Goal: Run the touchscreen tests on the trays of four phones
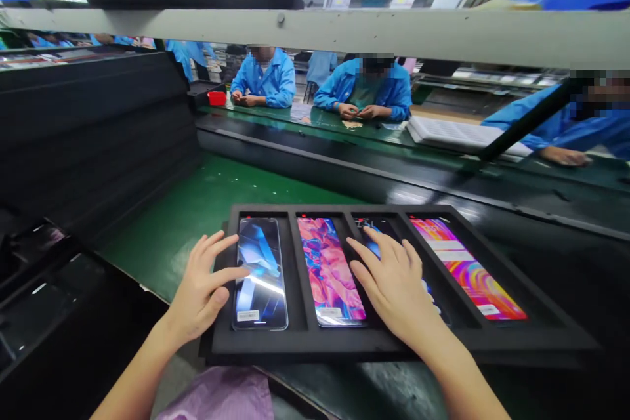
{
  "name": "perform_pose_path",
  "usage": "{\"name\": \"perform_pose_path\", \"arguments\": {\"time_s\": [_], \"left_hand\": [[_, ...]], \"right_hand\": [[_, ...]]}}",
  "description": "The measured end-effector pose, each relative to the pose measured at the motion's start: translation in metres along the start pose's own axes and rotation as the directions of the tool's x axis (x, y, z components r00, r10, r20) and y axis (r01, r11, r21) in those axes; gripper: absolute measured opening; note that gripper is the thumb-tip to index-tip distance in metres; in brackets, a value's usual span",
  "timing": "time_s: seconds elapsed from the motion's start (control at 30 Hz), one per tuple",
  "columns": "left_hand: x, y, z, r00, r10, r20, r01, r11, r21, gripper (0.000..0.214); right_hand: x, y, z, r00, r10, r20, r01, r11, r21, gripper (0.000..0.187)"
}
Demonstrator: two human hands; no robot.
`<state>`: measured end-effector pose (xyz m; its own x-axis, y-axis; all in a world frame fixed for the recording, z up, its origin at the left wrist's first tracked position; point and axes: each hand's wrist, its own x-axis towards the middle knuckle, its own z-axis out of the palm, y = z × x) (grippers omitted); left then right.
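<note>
On the counter [187, 210], a tray [305, 341] holds 4 phones. Left hand [201, 292], open, fingertips touching phone 1 [260, 289]; right hand [394, 285], open, flat over phone 3 [367, 233]. Likely checking screens; lifting one calls for an edge pinch.

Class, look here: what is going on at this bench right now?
A person rests both bare hands on a black foam tray holding four lit smartphones. The left hand touches the blue-screened phone in the leftmost slot; the right hand covers the third phone. Workers in blue coats sit at the green counter opposite.
</note>
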<state>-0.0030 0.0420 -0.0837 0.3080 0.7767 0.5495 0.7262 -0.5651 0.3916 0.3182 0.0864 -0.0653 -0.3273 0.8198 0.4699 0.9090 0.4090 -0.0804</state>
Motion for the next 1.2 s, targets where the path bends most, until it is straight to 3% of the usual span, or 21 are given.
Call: {"name": "perform_pose_path", "arguments": {"time_s": [0.3, 0.43, 0.6, 0.8, 0.9, 1.0, 1.07, 1.13, 1.2], "left_hand": [[-0.012, 0.006, 0.004, 0.999, 0.051, -0.001, -0.050, 0.987, -0.154, 0.062], [-0.016, 0.004, 0.006, 0.995, 0.083, -0.047, -0.088, 0.989, -0.120, 0.061], [-0.018, 0.004, 0.004, 0.998, 0.059, -0.001, -0.058, 0.995, -0.081, 0.065], [-0.021, 0.002, 0.006, 1.000, 0.013, 0.011, -0.012, 0.995, -0.098, 0.073], [-0.024, 0.002, 0.010, 1.000, -0.004, -0.011, 0.002, 0.988, -0.153, 0.071], [-0.025, 0.003, 0.014, 0.999, -0.013, -0.050, 0.001, 0.974, -0.226, 0.065], [-0.024, 0.003, 0.016, 0.997, -0.028, -0.074, 0.009, 0.971, -0.238, 0.058], [-0.022, 0.004, 0.017, 0.995, -0.036, -0.096, 0.014, 0.975, -0.222, 0.049], [-0.019, 0.004, 0.017, 0.993, -0.040, -0.112, 0.017, 0.980, -0.200, 0.043]], "right_hand": [[-0.012, -0.019, -0.012, 0.988, -0.145, 0.045, 0.115, 0.911, 0.397, 0.040], [-0.013, -0.020, -0.011, 0.992, -0.122, 0.036, 0.095, 0.896, 0.433, 0.041], [-0.013, -0.019, -0.015, 0.987, -0.151, 0.055, 0.110, 0.886, 0.451, 0.044], [-0.008, -0.031, -0.023, 0.954, -0.227, 0.194, 0.133, 0.905, 0.404, 0.042], [-0.011, -0.026, -0.024, 0.968, -0.199, 0.155, 0.135, 0.928, 0.347, 0.041], [-0.022, -0.006, -0.026, 0.996, -0.041, -0.075, 0.062, 0.954, 0.292, 0.045], [-0.032, 0.010, -0.029, 0.976, 0.102, -0.194, -0.051, 0.966, 0.253, 0.047], [-0.041, 0.022, -0.032, 0.961, 0.177, -0.214, -0.132, 0.969, 0.210, 0.046], [-0.048, 0.028, -0.035, 0.974, 0.174, -0.147, -0.148, 0.974, 0.171, 0.044]]}}
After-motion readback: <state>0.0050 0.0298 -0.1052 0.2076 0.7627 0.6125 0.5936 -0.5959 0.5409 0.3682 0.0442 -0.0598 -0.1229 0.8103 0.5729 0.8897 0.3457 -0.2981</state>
